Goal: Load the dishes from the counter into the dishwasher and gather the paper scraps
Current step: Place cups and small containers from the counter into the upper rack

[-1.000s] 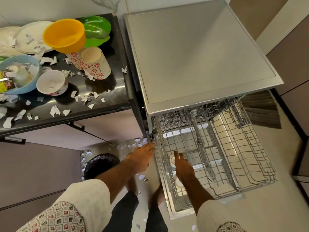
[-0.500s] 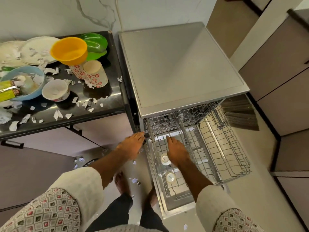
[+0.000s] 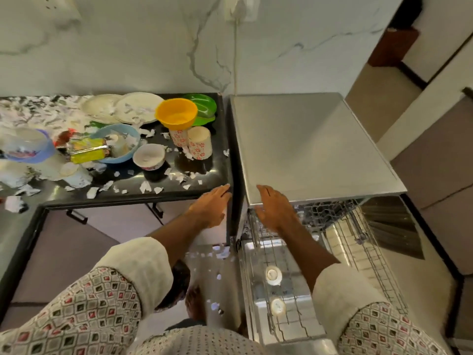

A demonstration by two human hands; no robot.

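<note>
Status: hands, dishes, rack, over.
Left hand and right hand open, empty. Dishes on counter; rack out, no dishes in it. Paper scraps litter counter and floor.

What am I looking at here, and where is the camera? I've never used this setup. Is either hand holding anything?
One view, from a camera worn on a person's head, looking down. No machine: the left hand and right hand are bare, open and hold nothing. The right hand is at the front edge of the dishwasher, whose wire rack is pulled out. The black counter carries a yellow bowl, white plates, patterned cups and paper scraps.
</note>
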